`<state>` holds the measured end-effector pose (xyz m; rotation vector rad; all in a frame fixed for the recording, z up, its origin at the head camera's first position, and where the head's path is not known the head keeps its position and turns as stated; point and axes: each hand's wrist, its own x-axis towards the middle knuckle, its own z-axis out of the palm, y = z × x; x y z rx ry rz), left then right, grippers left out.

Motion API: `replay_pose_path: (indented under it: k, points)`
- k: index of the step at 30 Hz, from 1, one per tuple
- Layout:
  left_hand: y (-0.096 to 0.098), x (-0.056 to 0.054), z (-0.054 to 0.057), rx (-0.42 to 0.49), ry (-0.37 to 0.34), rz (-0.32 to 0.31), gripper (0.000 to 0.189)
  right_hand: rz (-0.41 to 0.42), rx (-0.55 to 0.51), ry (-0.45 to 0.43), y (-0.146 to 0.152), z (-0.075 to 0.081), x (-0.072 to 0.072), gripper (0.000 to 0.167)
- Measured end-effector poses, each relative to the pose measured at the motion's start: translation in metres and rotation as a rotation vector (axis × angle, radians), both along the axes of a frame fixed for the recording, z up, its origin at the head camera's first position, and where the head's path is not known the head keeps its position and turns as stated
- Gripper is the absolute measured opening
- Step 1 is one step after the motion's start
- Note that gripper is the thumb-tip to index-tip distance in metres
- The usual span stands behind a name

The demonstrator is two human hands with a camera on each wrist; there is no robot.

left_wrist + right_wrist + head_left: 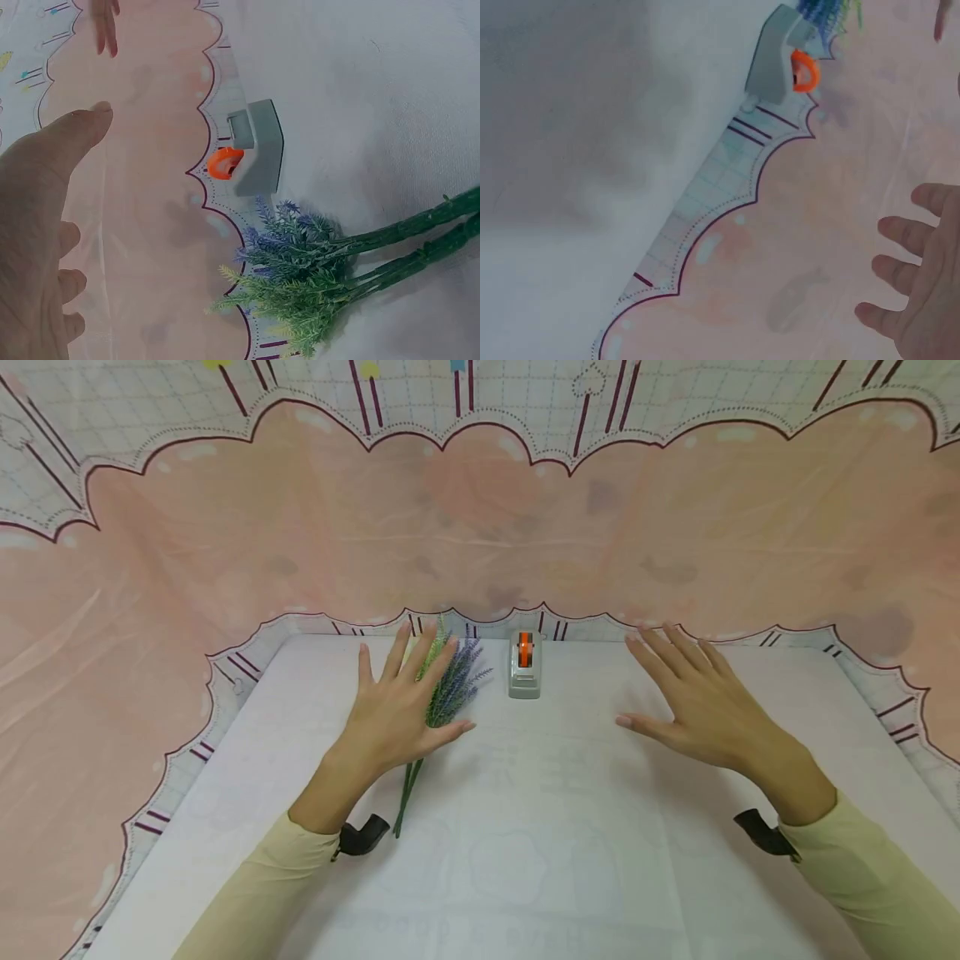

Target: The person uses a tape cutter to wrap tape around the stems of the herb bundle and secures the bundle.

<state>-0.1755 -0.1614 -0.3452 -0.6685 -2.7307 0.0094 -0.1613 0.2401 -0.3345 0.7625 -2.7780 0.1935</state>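
My left hand [393, 710] is held over a bunch of artificial lavender [452, 689] with its fingers spread, partly covering the sprigs. The bunch has purple and yellow-green heads, and its green stems [420, 244] lie toward me. Just right of the bunch, a grey tape dispenser [525, 683] with an orange core [225, 163] stands near the far edge of the white board. Off to the right, my right hand [701, 710] hovers over the board, fingers spread and holding nothing. In the right wrist view the dispenser [771, 64] appears at the top, apart from that hand.
A white board [570, 860] covers the working area. Around it lies a peach cloth [480, 552] with a scalloped, patterned border. Each sleeve cuff has a small black wrist camera [365, 836] on it.
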Motion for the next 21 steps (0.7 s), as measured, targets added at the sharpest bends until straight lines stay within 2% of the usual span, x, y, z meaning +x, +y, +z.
replay_pose_path:
  k: [6, 11, 16, 21]
  points:
    - [0.005, -0.008, -0.003, 0.028, 0.018, -0.029, 0.102, 0.045, -0.036, 0.049, -0.004, 0.000, -0.007, 0.093]
    - [0.010, -0.016, -0.005, 0.098, 0.022, -0.087, 0.097, 0.018, -0.100, -0.006, -0.007, 0.002, -0.010, 0.083]
    - [0.015, -0.026, -0.007, 0.223, -0.029, -0.162, 0.092, -0.006, -0.153, -0.042, -0.008, 0.001, -0.014, 0.076]
    - [0.019, -0.036, -0.013, 0.304, -0.097, -0.179, 0.086, -0.012, -0.183, -0.055, -0.009, 0.000, -0.017, 0.072]
